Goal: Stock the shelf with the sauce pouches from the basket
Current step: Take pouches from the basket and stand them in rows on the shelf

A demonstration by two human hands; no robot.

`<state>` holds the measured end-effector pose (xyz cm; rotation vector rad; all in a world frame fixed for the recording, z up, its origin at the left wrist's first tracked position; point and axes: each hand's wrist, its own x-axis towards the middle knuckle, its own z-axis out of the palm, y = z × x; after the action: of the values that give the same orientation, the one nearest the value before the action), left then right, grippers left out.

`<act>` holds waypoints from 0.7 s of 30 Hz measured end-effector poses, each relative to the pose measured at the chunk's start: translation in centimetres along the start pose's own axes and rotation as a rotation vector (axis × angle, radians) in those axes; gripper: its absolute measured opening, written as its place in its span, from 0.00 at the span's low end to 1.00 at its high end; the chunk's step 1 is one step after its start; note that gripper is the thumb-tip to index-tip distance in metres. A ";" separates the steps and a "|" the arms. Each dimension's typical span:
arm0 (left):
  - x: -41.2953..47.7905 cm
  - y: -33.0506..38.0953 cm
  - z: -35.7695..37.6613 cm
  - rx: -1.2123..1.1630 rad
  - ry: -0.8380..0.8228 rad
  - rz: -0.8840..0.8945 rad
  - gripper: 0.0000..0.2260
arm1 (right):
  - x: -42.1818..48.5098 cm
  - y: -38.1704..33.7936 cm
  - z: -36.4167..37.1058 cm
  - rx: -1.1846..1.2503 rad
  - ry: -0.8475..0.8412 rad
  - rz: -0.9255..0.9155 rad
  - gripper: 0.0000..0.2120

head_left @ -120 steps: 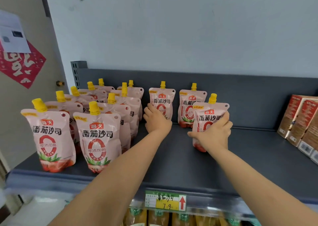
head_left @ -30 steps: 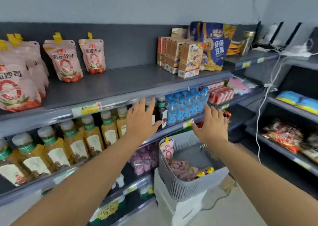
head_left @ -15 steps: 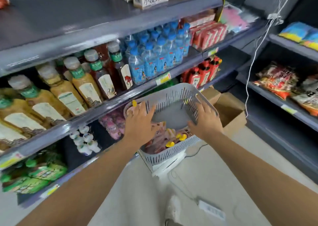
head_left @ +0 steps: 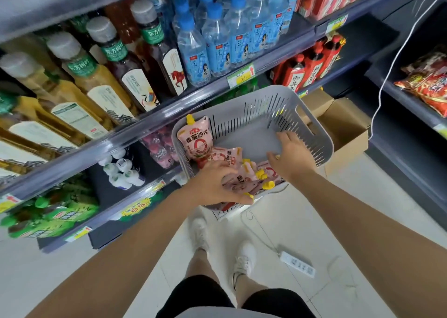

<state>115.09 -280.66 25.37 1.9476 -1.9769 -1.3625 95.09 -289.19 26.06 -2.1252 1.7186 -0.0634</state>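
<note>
Nearer than the basket (head_left: 312, 134), on the floor (head_left: 362, 196): two white shoes (head_left: 244, 254), one power strip (head_left: 298, 265). In its near end, flat sauce pouches (head_left: 239, 181) heaped, too overlapped to count. Left hand (head_left: 215, 184) on them, fingers curled, grip unclear. Right hand (head_left: 290, 158) alongside, spread wide, holding nothing. One upright pouch (head_left: 196, 140) against the shelf-side wall. Far half bare. Just beyond, the shelf (head_left: 154, 121) edge.

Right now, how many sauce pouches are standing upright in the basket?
1. The upright pouch leans on the basket's shelf-side wall, cap up. The others lie flat in a pile beneath the left hand and right hand; more may be hidden.
</note>
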 end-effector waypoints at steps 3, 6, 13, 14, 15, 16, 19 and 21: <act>0.9 -1.1 -0.6 0.100 -0.013 0.101 0.44 | 0.5 -0.5 0.5 0.003 -0.022 0.012 0.26; 1.4 -1.4 -0.8 0.128 0.022 0.193 0.34 | 0.9 -0.9 1.0 0.002 -0.071 0.018 0.27; 1.8 -1.4 -1.9 -0.068 0.087 0.143 0.20 | 2.0 -1.2 2.4 0.198 -0.232 -0.016 0.19; 2.0 -1.5 -2.1 -0.154 0.101 0.115 0.17 | 2.0 -1.2 2.4 0.245 -0.265 -0.021 0.18; 2.3 -1.5 -2.3 -0.229 0.121 0.087 0.14 | 2.0 -1.0 2.4 0.291 -0.325 -0.015 0.19; 2.6 -1.7 -2.6 -0.270 0.151 0.061 0.10 | 1.9 -1.0 2.2 0.320 -0.413 -0.008 0.21; 3.9 -2.2 -3.7 -0.321 0.236 -0.027 0.07 | 1.5 -1.2 1.2 0.295 -0.696 -0.057 0.17; 4.5 -2.2 -4.5 -0.336 0.227 -0.098 0.11 | 1.3 -1.6 0.5 0.159 -0.812 -0.121 0.17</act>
<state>118.54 -286.36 24.46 1.9570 -1.4654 -1.3220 97.00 -289.97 25.82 -1.7654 1.0621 0.5352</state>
